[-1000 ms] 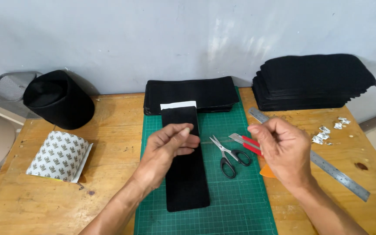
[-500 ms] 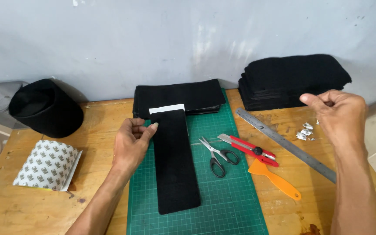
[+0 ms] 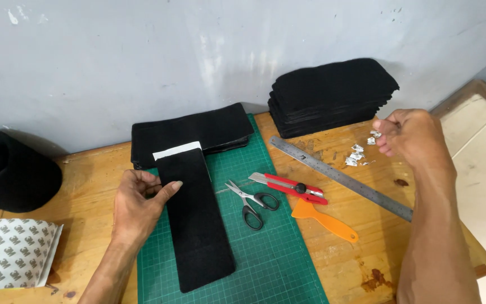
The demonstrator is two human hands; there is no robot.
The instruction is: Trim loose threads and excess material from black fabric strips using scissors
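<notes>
Currently, head view: my left hand pinches the black strip at its left edge, steadying it flat on the green mat. My right hand, loosely closed, hovers over crumpled scraps near the workbench's right edge.

Head camera looks down, close, over the workbench.

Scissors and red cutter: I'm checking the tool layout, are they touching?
Apart. The head view shows green cutting mat between the scissors and the red cutter, plainly separated.
</notes>
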